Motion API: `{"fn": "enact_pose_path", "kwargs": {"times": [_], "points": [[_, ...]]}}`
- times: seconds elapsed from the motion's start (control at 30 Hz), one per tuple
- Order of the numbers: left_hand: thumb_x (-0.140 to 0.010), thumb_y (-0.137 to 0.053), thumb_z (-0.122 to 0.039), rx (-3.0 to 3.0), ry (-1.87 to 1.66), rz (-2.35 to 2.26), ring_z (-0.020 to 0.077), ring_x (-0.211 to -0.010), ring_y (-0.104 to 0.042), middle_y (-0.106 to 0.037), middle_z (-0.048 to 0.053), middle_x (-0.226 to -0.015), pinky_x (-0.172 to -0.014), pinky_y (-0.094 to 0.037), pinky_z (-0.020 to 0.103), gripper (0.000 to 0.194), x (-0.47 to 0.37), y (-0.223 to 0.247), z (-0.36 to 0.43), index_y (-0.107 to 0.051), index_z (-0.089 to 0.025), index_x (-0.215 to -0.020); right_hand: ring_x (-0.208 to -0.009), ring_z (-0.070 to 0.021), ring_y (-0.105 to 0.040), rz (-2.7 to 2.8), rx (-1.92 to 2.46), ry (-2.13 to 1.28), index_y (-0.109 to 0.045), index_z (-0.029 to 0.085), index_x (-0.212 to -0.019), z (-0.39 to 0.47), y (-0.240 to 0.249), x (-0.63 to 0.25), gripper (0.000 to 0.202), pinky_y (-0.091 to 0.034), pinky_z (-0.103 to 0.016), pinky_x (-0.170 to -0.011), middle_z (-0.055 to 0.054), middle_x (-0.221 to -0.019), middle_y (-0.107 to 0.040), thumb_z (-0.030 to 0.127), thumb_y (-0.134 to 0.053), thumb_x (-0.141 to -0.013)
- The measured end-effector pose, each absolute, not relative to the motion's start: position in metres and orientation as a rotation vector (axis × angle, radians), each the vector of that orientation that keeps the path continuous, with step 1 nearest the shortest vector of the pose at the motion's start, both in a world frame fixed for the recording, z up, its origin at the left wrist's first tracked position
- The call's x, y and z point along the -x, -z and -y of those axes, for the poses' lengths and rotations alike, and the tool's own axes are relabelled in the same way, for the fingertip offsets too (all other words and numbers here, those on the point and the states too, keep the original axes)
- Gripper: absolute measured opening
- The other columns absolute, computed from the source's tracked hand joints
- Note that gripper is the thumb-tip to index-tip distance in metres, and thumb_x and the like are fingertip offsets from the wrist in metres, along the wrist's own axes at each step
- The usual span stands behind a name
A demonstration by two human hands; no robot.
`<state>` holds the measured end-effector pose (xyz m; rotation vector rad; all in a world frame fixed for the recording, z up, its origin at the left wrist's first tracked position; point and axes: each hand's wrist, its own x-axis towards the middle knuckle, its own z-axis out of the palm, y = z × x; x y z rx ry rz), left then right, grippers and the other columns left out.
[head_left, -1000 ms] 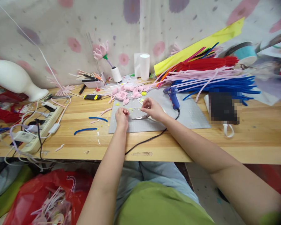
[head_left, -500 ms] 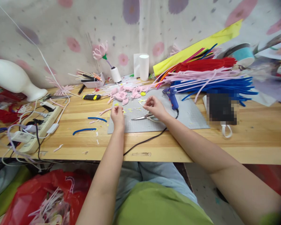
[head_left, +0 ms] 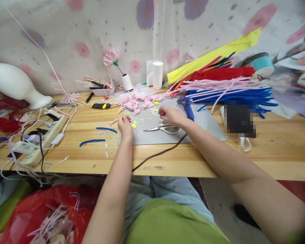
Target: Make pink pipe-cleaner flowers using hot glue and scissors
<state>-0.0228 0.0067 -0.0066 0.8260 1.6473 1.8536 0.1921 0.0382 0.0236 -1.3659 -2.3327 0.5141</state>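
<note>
My left hand (head_left: pixel 125 127) is at the left edge of the grey cutting mat (head_left: pixel 205 130), its fingers curled together; what they hold, if anything, is hidden. A small yellow piece (head_left: pixel 134 125) lies just right of it. Over the middle of the mat, my right hand (head_left: pixel 171 115) has its fingertips pinched together, and I cannot make out anything between them. Beneath that hand rest scissors (head_left: pixel 154 128) with pale handles. Between and beyond the hands are thin white strands (head_left: pixel 152 111), a yellow disc (head_left: pixel 156 103) and pink fuzzy petals (head_left: pixel 133 103).
A blue glue gun (head_left: pixel 187 106) stands right of my right hand, its black cord (head_left: pixel 155 155) crossing the table front. Bundles of pipe cleaners (head_left: pixel 231 91) fill the back right. A power strip (head_left: pixel 48 139) lies left, near a utility knife (head_left: pixel 100 106) and blue stems (head_left: pixel 93 141).
Both hands have moved slightly apart, the left one leftward and the right one rightward. The yellow piece beside my left hand and more of the scissors' handles now show.
</note>
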Motion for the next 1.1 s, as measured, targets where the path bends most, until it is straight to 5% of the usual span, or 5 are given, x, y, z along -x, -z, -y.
{"fn": "enact_pose_path", "kwargs": {"times": [0.17,0.57,0.8,1.1], "points": [[-0.084,-0.043,-0.014,-0.796,-1.915,-1.670,0.0070,-0.063,-0.052,-0.053,-0.003,-0.067,-0.065,-0.038,0.019,0.010,0.030,0.007,-0.010,-0.049,-0.019,-0.077,-0.085,-0.0211,-0.059,2.786,1.253,-0.118,-0.061,0.021,-0.097,-0.058,-0.040,-0.178,0.024,-0.033,-0.029,-0.065,-0.009,-0.095,-0.066,0.016,-0.046,-0.079],[-0.085,-0.041,-0.020,-0.793,-1.978,-1.763,0.0091,-0.053,-0.044,-0.044,-0.005,-0.055,-0.064,-0.036,0.022,0.021,0.046,0.002,-0.007,-0.050,-0.018,-0.067,-0.094,-0.0225,-0.056,3.039,1.049,0.053,-0.063,0.021,-0.099,-0.074,-0.049,-0.144,0.028,-0.034,-0.029,-0.068,-0.011,-0.100,-0.064,0.011,-0.048,-0.078],[-0.081,-0.040,-0.011,-0.617,-1.990,-1.785,0.0082,-0.056,-0.047,-0.051,-0.003,-0.060,-0.064,-0.039,0.022,0.017,0.056,0.001,-0.009,-0.051,-0.016,-0.069,-0.103,-0.0228,-0.054,2.980,0.977,-0.076,-0.061,0.021,-0.109,-0.088,-0.046,-0.147,0.041,-0.037,-0.031,-0.079,-0.008,-0.110,-0.064,0.008,-0.058,-0.071],[-0.074,-0.053,-0.008,-0.677,-2.088,-1.668,0.0079,-0.068,-0.058,-0.060,0.001,-0.074,-0.073,-0.045,0.023,0.006,0.057,0.003,-0.008,-0.053,-0.015,-0.073,-0.085,-0.0167,-0.059,2.210,1.242,-0.578,-0.064,0.018,-0.091,-0.072,-0.035,-0.146,0.018,-0.042,-0.028,-0.075,-0.004,-0.092,-0.068,0.017,-0.051,-0.078]]}}
